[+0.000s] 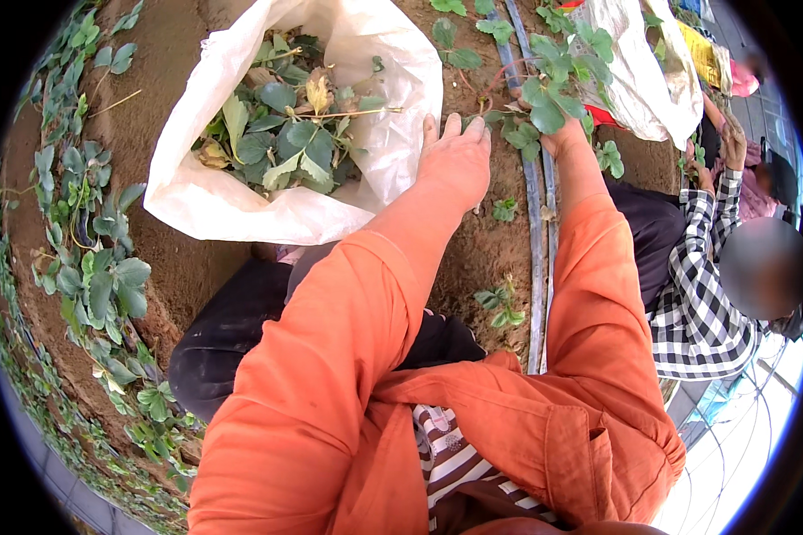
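Note:
My left hand [458, 160] is beside the rim of a white sack [388, 53], its fingers apart and nothing visible in them. Dark green leaves [299, 138], some dry and yellowed, fill the sack. Reaching forward on the right, my right hand [562, 135] is in among the leaves of a strawberry plant [549, 89]. Foliage covers its fingers, so their grip is hidden. A thin reddish runner [491, 89] curves over the soil between my two hands.
Dark drip hoses [535, 259] run along the soil bed, with small seedlings [501, 303] beside them. Another plant row [98, 276] grows at the left. At the right, a person in a checked shirt [700, 294] works near a second white sack [642, 80].

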Available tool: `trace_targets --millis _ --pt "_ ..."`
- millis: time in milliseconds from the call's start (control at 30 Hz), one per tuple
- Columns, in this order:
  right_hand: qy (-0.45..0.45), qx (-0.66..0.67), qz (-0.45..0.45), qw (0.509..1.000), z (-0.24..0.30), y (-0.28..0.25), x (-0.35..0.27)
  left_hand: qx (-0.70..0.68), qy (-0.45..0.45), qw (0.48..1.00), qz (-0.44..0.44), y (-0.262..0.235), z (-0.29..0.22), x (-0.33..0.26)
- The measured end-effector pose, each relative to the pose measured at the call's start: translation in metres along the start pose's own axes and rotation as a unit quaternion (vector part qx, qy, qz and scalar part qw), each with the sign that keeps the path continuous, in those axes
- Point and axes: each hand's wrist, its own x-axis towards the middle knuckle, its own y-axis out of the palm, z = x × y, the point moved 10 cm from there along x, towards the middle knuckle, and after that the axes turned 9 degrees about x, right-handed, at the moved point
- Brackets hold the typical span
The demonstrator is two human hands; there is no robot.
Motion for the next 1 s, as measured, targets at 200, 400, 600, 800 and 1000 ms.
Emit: trace_targets --millis 200,400,600,800,1000 --pt "-0.025 -0.353 0.128 0.927 0.009 0.074 0.018 -0.009 0.000 0.999 0.049 0.003 0.008 0.001" --pt "0.073 -0.416 0.141 0.895 -0.014 0.072 0.048 -0.023 -0.005 0.997 0.078 0.012 0.009 0.009" --pt "-0.031 -0.578 -0.077 0.811 0.014 0.080 0.032 -0.022 0.010 0.996 0.088 0.011 0.003 0.002" --pt "-0.227 -0.654 0.069 0.718 0.022 0.108 0.034 -0.028 0.013 0.996 0.083 0.011 0.000 0.002" --pt "-0.138 -0.677 -0.078 0.719 0.020 0.088 0.039 -0.028 0.019 0.996 0.085 0.008 -0.002 0.003"
